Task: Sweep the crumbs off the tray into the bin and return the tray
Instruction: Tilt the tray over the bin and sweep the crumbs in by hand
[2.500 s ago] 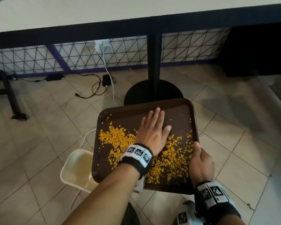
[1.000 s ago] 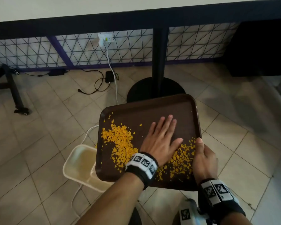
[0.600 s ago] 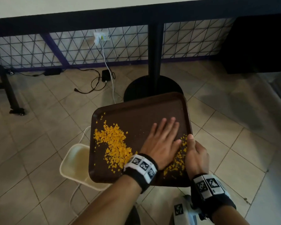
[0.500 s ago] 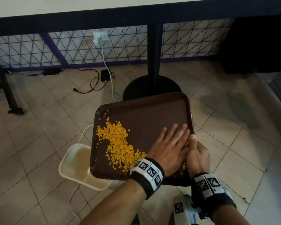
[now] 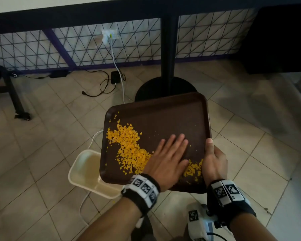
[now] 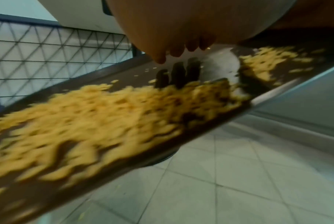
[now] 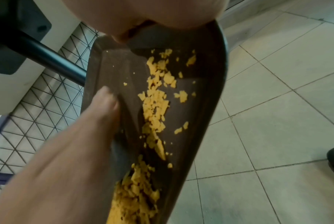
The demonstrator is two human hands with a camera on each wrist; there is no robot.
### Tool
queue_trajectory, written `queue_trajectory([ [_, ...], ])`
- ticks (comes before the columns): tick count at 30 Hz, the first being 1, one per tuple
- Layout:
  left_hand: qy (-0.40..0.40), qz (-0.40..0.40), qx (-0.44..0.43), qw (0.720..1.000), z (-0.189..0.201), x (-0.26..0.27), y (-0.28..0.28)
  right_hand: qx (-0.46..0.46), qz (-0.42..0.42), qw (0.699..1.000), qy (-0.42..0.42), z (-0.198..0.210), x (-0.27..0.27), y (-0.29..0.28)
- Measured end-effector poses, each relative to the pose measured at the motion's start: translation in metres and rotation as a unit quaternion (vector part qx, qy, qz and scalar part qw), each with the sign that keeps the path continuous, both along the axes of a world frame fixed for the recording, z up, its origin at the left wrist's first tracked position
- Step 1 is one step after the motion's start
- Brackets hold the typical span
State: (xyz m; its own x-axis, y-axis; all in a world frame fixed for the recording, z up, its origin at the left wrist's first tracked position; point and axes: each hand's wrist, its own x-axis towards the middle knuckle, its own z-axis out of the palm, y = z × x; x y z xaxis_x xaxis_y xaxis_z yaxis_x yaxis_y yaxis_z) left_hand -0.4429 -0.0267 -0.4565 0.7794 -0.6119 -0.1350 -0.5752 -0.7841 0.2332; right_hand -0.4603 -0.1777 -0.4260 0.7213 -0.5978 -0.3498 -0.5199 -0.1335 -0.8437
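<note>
A dark brown tray [image 5: 163, 110] is held above the tiled floor, its near left corner over a cream bin [image 5: 84, 173]. Yellow crumbs [image 5: 129, 146] lie heaped on the tray's left half, and a smaller patch [image 5: 192, 168] sits near the right edge. My left hand [image 5: 169, 159] lies flat on the tray with straight fingers, between the two patches. My right hand [image 5: 214, 159] grips the tray's right rim, thumb on top. The right wrist view shows the tray [image 7: 210, 75], the crumbs [image 7: 154, 106] and the left hand [image 7: 97, 113]. The left wrist view is blurred, with crumbs [image 6: 105, 113] on the tray [image 6: 124, 74].
A black table post with a round base [image 5: 169, 84] stands just beyond the tray. Cables and a power adapter [image 5: 115, 79] lie on the floor by a wire-mesh panel [image 5: 76, 47]. A black frame leg [image 5: 16, 101] stands at the left. A white cable [image 5: 84, 202] runs past the bin.
My left hand swept right toward the right rim, then came back left, pushing crumbs into a heap on the tray's left side. The right patch has shrunk. The right hand kept its hold.
</note>
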Motion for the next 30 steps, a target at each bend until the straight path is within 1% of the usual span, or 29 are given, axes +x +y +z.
queue_trajectory([
  [3, -0.009, -0.047, 0.027, 0.998, -0.003, -0.009, -0.022, -0.001, -0.002, 1.000, -0.010, -0.001, 0.001, 0.003],
  [5, 0.005, -0.050, 0.046, 0.998, -0.012, -0.017, -0.008, 0.002, 0.000, 1.000, -0.002, -0.001, 0.001, 0.004],
  [7, 0.029, -0.012, 0.059, 0.998, -0.021, -0.019, 0.021, -0.001, 0.005, 1.000, 0.011, -0.002, 0.001, 0.004],
  [9, 0.060, 0.050, 0.082, 0.994, -0.027, -0.017, 0.050, -0.001, 0.006, 1.000, 0.021, -0.003, 0.001, 0.005],
  [11, 0.065, 0.087, 0.090, 0.990, -0.025, -0.015, 0.063, 0.002, 0.005, 1.000, 0.024, -0.004, 0.001, 0.009],
  [13, 0.050, 0.061, 0.066, 0.995, -0.019, -0.015, 0.049, 0.004, 0.003, 1.000, 0.026, -0.006, 0.002, 0.013],
  [16, 0.026, -0.031, 0.014, 0.999, -0.015, -0.023, 0.009, 0.008, 0.000, 1.000, 0.022, -0.006, 0.003, 0.021],
  [18, 0.027, -0.096, 0.022, 0.995, -0.017, -0.028, -0.007, 0.023, -0.006, 0.999, 0.023, -0.006, 0.004, 0.025],
  [20, 0.029, -0.119, 0.028, 0.992, -0.024, -0.036, -0.003, 0.027, -0.007, 0.999, 0.026, -0.005, 0.004, 0.026],
  [21, 0.025, -0.113, 0.032, 0.993, -0.027, -0.040, 0.007, 0.021, -0.006, 0.999, 0.026, -0.004, 0.004, 0.025],
  [23, 0.031, -0.071, 0.042, 0.996, -0.036, -0.046, 0.035, 0.010, -0.006, 1.000, 0.026, -0.004, 0.003, 0.023],
  [26, 0.073, 0.007, 0.077, 0.994, -0.042, -0.042, 0.077, 0.009, -0.005, 0.999, 0.030, -0.004, 0.003, 0.022],
  [28, 0.065, 0.032, 0.078, 0.994, -0.038, -0.036, 0.084, 0.007, -0.001, 0.999, 0.034, -0.004, 0.003, 0.024],
  [30, 0.048, 0.020, 0.060, 0.997, -0.032, -0.034, 0.065, 0.006, -0.002, 0.999, 0.038, -0.005, 0.003, 0.025],
])
